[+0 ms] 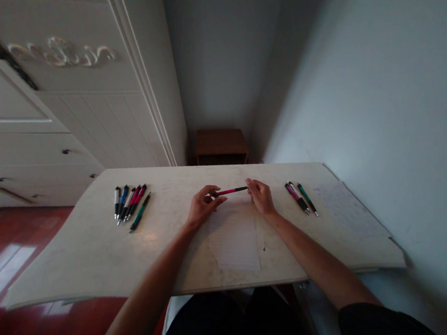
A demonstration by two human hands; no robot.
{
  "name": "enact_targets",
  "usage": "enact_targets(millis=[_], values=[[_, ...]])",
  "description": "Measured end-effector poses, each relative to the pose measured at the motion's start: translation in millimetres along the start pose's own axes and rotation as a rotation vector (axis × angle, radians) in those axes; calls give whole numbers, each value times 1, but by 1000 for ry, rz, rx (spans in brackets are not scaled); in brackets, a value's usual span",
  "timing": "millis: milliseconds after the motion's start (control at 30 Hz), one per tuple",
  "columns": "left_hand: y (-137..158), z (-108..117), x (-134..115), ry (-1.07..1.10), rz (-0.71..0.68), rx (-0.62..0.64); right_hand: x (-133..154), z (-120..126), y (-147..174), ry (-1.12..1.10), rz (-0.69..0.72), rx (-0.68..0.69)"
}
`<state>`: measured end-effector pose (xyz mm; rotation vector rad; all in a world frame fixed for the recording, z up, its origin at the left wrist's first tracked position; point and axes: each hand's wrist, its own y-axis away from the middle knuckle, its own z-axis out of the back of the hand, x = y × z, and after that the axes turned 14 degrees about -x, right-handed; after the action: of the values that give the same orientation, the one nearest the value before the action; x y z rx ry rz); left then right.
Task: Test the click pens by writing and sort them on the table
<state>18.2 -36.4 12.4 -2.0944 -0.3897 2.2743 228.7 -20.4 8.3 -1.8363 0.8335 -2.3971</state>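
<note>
A red and black pen [228, 191] is held level between my two hands, above the far end of a sheet of lined paper [234, 241]. My left hand [204, 204] pinches one end of it between thumb and fingers. At the other end, the fingertips of my right hand [260, 194] are closed on the black tip. The paper lies flat on the white table [170, 194] between my forearms.
Several pens [131, 204] in white, blue, red and green lie at the left. A smaller group of pens [300, 197] is at the right, beside a written sheet [345, 208] near the wall. Beyond the table stand a brown wooden stand [221, 142] and a white cabinet [110, 115].
</note>
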Motion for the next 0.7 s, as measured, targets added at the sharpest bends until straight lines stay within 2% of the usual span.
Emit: enact_targets(millis=[200,300,700], values=[[-1,1,5,-101,-60,-127,0,-1,1,-49,-84,61],[1,2,5,-175,-86,-150,1,-3,5,-31,-75,51],[8,5,-6,-363,-194,-74,8,-2,12,85,103,18]])
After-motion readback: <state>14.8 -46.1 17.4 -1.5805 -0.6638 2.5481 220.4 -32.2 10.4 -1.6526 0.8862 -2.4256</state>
